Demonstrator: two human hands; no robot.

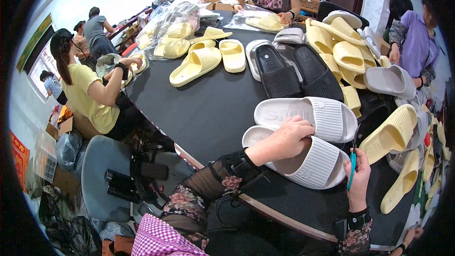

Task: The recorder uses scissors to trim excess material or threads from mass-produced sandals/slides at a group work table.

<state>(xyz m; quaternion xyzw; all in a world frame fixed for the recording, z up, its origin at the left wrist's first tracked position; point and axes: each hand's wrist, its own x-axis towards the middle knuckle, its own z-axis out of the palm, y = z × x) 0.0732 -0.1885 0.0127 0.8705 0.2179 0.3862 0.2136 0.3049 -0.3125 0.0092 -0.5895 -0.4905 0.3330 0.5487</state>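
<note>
Two pale grey slide sandals lie side by side before me, the far one (303,116) and the near one (313,163), both with ribbed straps. My left hand (289,137) is closed on the near sandal, its fingers reaching in under the strap. A pair of scissors (352,168) with teal handles is in my right hand (361,175), the dark blades pointing away from me beside the sandals' toe ends. Just beyond stands a pair of black slides (277,73), and to the right lie loose yellow slides (391,132).
A dark table (199,118) spans the view. Yellow slides (196,64) and clear plastic bags (175,21) are at its far left. A mixed heap of slides (350,57) rises at right. Co-workers handle slides at left and across. A grey chair (104,170) stands at lower left.
</note>
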